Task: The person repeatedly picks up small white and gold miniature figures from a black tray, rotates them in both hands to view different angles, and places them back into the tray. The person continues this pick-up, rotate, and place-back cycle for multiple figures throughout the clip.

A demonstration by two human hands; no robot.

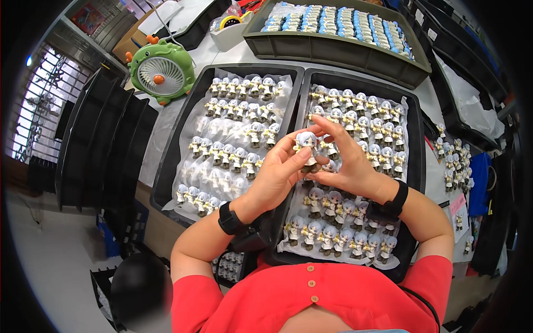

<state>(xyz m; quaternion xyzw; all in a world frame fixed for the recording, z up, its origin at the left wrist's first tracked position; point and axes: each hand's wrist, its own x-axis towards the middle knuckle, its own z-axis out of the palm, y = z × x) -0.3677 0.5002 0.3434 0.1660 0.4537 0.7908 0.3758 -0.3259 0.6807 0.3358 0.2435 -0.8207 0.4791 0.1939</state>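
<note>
— Between the two black trays, what's in hand?

— One small grey-haired figurine (307,145), pinched by both hands: left hand (277,175) closed on its lower body from seven o'clock, right hand (344,164) curled about it from four o'clock, forefinger arched over its head.

— And the trays?

— Right tray (413,144), under the hands, looks nearly full of standing figurines, with small gaps near the middle. Left tray (172,150), at nine o'clock, has rows too, but bare plastic liner shows between them.

— So how far along?

— Roughly past halfway, I'd judge; I cannot tell which tray feeds which. A green desk fan (161,71) sits at eleven o'clock, a bin of blue-and-white pieces (338,25) at twelve.
</note>
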